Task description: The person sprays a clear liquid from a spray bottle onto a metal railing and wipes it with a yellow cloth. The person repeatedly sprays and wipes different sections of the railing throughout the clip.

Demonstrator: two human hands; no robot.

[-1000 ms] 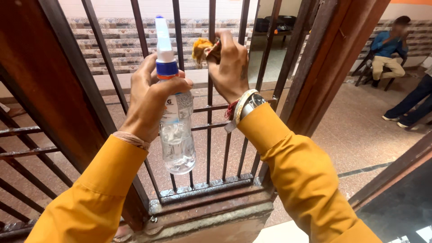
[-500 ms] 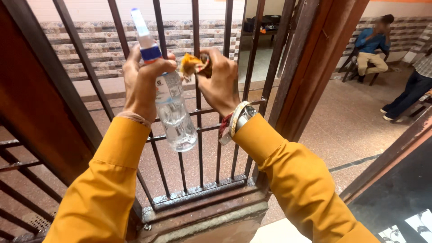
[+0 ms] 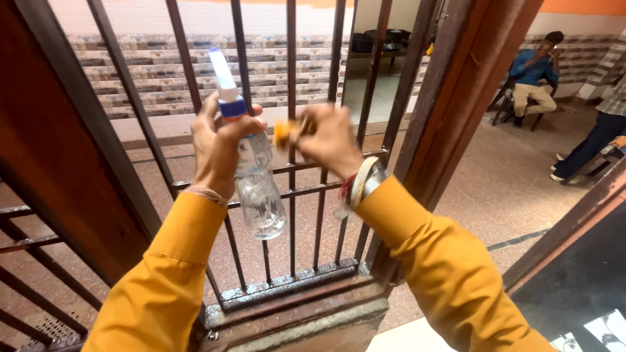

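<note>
Head view shows your left hand [image 3: 218, 146] wrapped around a clear plastic spray bottle [image 3: 255, 176], gripped high on its body just under the blue collar, with the white nozzle pointing up and tilted a little to the left. The bottle hangs in front of the iron window grille [image 3: 290, 195], close to its bars but, as far as you can tell, not touching them; it looks about half full of clear liquid.

Your right hand [image 3: 329, 140] is closed around a bunched yellow-orange cloth [image 3: 285, 132], and that cloth sits right at one of the upright bars of the grille, just right of the bottle and at about the height of its collar. The hand is blurred, so you cannot tell whether the cloth is pressed on the bar or only beside it.

As a judgement: you are in the middle of wiping the grille. The bars around the cloth look much like the others, dark and dull, so the pictures give no clear sign of which bars are done. The lower rail [image 3: 293, 283] of the grille, below both hands, carries pale grime and looks unwiped, and so do the slanted bars to the left of the bottle.

Beyond the grille, to its right, a seated person [image 3: 535, 75] is well apart from your hands, across the tiled floor [image 3: 508, 189].
</note>
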